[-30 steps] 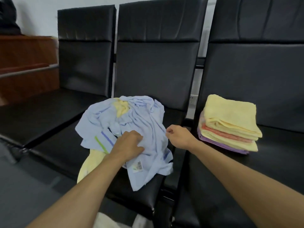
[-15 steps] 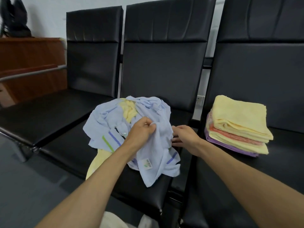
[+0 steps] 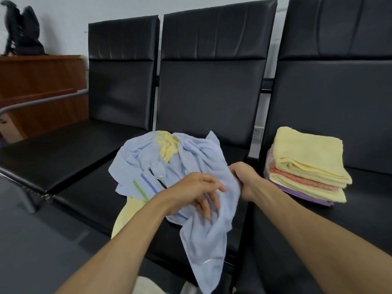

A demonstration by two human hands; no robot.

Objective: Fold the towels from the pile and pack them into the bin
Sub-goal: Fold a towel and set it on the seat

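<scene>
A crumpled pile of towels [image 3: 148, 164], mostly light blue with some yellow, lies on the middle black seat [image 3: 89, 200]. One light blue towel [image 3: 207, 240] is pulled out of it and hangs over the seat's front edge. My right hand [image 3: 246, 179] grips its upper edge. My left hand [image 3: 197, 192] rests on the same towel, its fingers spread and sliding along the cloth. A stack of folded towels [image 3: 307, 166], yellow, orange and purple, sits on the right seat. No bin shows in the head view.
Three black padded chairs stand in a row with metal frames; the left seat [image 3: 53, 151] holds nothing. A wooden cabinet [image 3: 40, 92] with a dark bag [image 3: 23, 32] on top stands at the far left. Grey floor lies in front.
Both hands have lifted the light blue towel away from the pile. My right hand took hold of its edge, and my left hand loosened its grip and opened its fingers along the cloth.
</scene>
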